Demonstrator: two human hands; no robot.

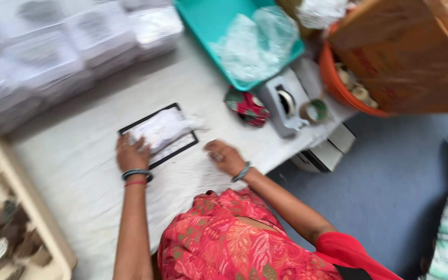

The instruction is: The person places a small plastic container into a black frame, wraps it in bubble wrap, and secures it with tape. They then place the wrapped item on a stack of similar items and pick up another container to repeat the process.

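The picture is motion-blurred. My left hand (130,153) rests on the near edge of a clear plastic packet (163,127) that lies on a flat white card with a black border (180,147), on the low white table (79,166). My right hand (224,155) lies palm down on the table just right of the card, fingers loosely curled, with nothing visible in it. Both wrists wear bangles.
A teal tray (203,21) holds crumpled clear plastic. A grey tape dispenser (285,106), a tape roll (315,110) and a red-green cloth pouch (247,107) sit at the table's right end. Wrapped stacks (53,57) stand far left, a cream divided tray (11,228) near left, an orange basin (346,85) right.
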